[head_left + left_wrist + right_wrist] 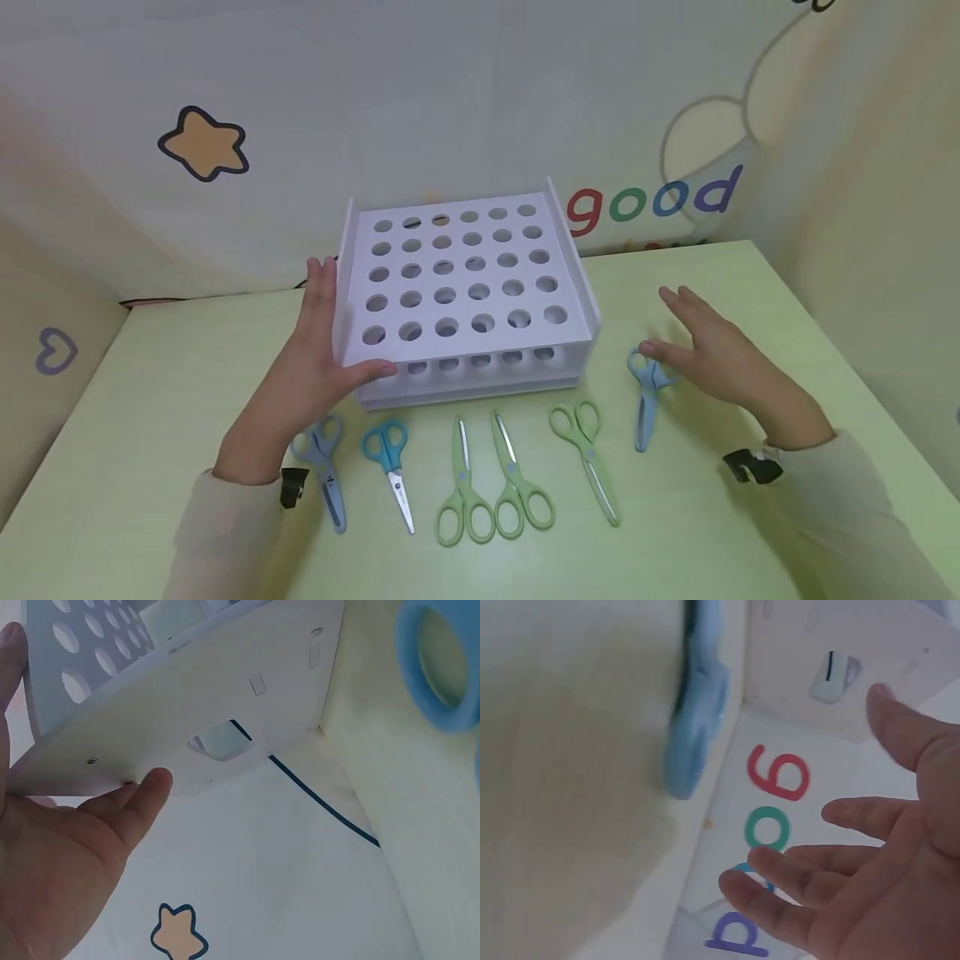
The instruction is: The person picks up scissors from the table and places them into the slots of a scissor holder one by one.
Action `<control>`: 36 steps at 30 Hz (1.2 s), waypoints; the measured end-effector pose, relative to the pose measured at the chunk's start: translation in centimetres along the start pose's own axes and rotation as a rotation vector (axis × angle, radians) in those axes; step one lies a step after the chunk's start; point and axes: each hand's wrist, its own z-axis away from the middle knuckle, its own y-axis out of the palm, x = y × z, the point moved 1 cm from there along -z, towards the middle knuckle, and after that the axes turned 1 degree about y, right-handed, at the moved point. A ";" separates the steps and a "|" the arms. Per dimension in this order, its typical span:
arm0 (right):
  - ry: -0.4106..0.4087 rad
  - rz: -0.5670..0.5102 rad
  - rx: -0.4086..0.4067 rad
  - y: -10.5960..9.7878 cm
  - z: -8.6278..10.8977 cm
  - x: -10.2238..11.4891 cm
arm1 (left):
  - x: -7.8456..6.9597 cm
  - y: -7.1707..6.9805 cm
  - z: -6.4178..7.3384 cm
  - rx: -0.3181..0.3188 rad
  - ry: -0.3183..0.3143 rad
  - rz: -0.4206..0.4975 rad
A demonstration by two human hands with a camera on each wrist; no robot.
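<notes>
A white rack [463,310] with rows of round holes stands at the back of the table. My left hand [303,367] is at its left side, straight fingers along the side panel [157,720] and the thumb stretched across the front corner. To the right of the rack, apart from it, my right hand [712,358] hovers with fingers spread and holds nothing. Below its thumb lie light blue scissors [645,408]. Another light blue pair of scissors [327,475] lies beside my left wrist, partly hidden by it.
Between the hands, in front of the rack, lie teal-handled scissors [388,454] and three green scissors [463,479] in a row on the pale table [675,533]. Behind the table hangs a printed cloth [450,100] with a star and coloured letters; it also borders both sides.
</notes>
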 end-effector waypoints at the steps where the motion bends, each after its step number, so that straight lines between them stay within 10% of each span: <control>1: 0.003 -0.002 -0.001 0.1 -0.1 -0.2 | 0.0 0.0 0.0 -0.003 -0.001 0.008; 12: -0.014 0.014 -0.016 1.0 -0.8 -3.6 | 0.7 0.6 0.0 -0.048 0.006 0.199; 27: 0.019 0.043 0.039 1.6 -0.8 -3.7 | 0.6 0.6 0.3 -0.035 -0.020 0.195; 36: 0.063 -0.342 0.081 1.3 -0.6 -3.6 | 0.8 0.8 0.1 -0.042 -0.022 0.168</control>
